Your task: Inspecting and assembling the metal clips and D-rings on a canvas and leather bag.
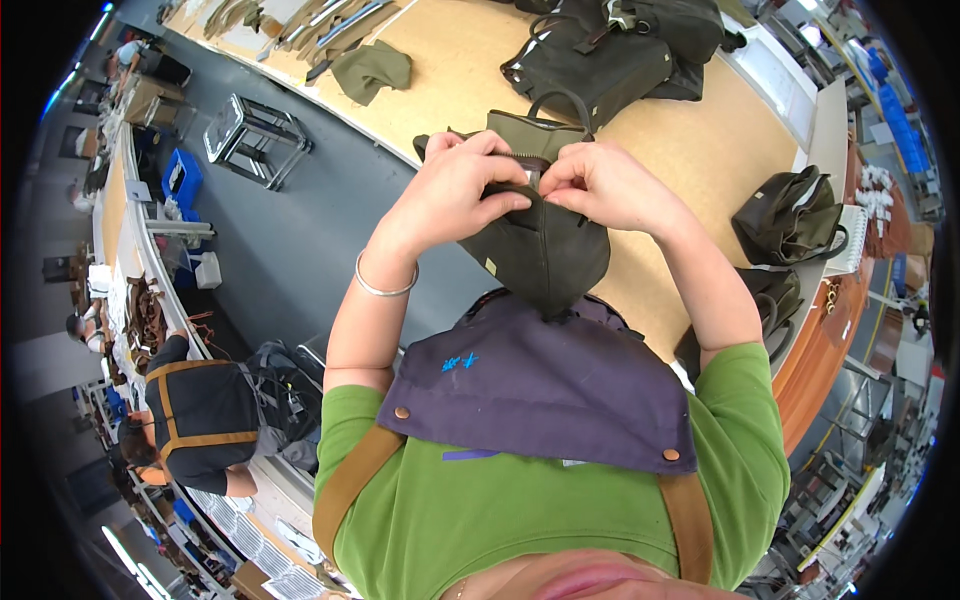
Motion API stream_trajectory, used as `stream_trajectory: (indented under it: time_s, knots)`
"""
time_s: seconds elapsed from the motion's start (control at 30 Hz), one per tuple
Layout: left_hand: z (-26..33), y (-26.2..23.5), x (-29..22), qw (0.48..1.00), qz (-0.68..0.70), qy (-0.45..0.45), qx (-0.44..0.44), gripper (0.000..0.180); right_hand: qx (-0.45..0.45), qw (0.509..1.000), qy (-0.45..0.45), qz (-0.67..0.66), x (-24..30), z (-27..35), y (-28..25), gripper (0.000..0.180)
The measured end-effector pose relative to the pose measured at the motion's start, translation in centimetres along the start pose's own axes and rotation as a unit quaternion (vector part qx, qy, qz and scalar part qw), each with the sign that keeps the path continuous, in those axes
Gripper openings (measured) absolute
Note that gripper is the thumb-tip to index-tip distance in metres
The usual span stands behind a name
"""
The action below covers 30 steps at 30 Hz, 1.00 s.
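A: So, holding what?
B: Dark olive fabric bag (pixel 545 255), lifted in front of the chest, over the near edge of the table (pixel 700 140), lower end hanging down to the purple apron (pixel 540 385).
A: And the left hand (pixel 455 190)?
B: Clamped on the bag's top edge, fingers curled over, silver bangle (pixel 385 285) on the wrist.
A: Right hand (pixel 605 185)?
B: Pinched shut on the same top edge, fingertips meeting the left hand's at the zip.
A: Anything else about?
B: More dark bags (pixel 610 50) lying further back on the table, another dark bag (pixel 790 215) at the right edge, a folded olive piece (pixel 372 68) up left. Down left, another person (pixel 205 415) in a dark top with tan straps, bent over a bench.
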<state>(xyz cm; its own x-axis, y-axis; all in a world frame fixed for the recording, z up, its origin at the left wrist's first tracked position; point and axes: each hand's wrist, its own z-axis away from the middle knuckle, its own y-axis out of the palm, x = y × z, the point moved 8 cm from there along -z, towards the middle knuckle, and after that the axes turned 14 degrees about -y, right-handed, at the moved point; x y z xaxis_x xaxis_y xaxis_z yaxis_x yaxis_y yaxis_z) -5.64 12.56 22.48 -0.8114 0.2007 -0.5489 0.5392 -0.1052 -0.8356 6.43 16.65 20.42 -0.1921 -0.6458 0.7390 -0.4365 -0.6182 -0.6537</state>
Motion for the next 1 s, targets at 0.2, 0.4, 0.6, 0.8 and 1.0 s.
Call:
stream_trajectory:
  time_s: [0.2,0.4,0.6,0.8,1.0]
  knots:
    - [0.7,0.0,-0.1,1.000,-0.019,-0.006,-0.021,0.022,0.037,0.999,0.024,-0.001,0.5,0.3,0.0,0.013]
    - [0.9,0.0,-0.4,0.999,-0.024,-0.014,-0.021,0.024,0.048,0.998,0.017,-0.021,0.8,0.4,0.2,0.014]
    - [1.0,0.0,-0.4,0.999,-0.030,-0.015,-0.035,0.025,0.051,0.998,0.010,-0.028,1.0,0.4,0.4,0.014]
    - [1.1,0.0,-0.6,0.999,-0.030,-0.018,-0.034,0.025,0.048,0.998,-0.011,-0.034,1.2,0.4,0.4,0.014]
    - [1.1,0.1,-0.5,0.999,-0.032,-0.010,-0.034,0.025,0.058,0.998,-0.007,-0.039,1.2,0.3,0.3,0.013]
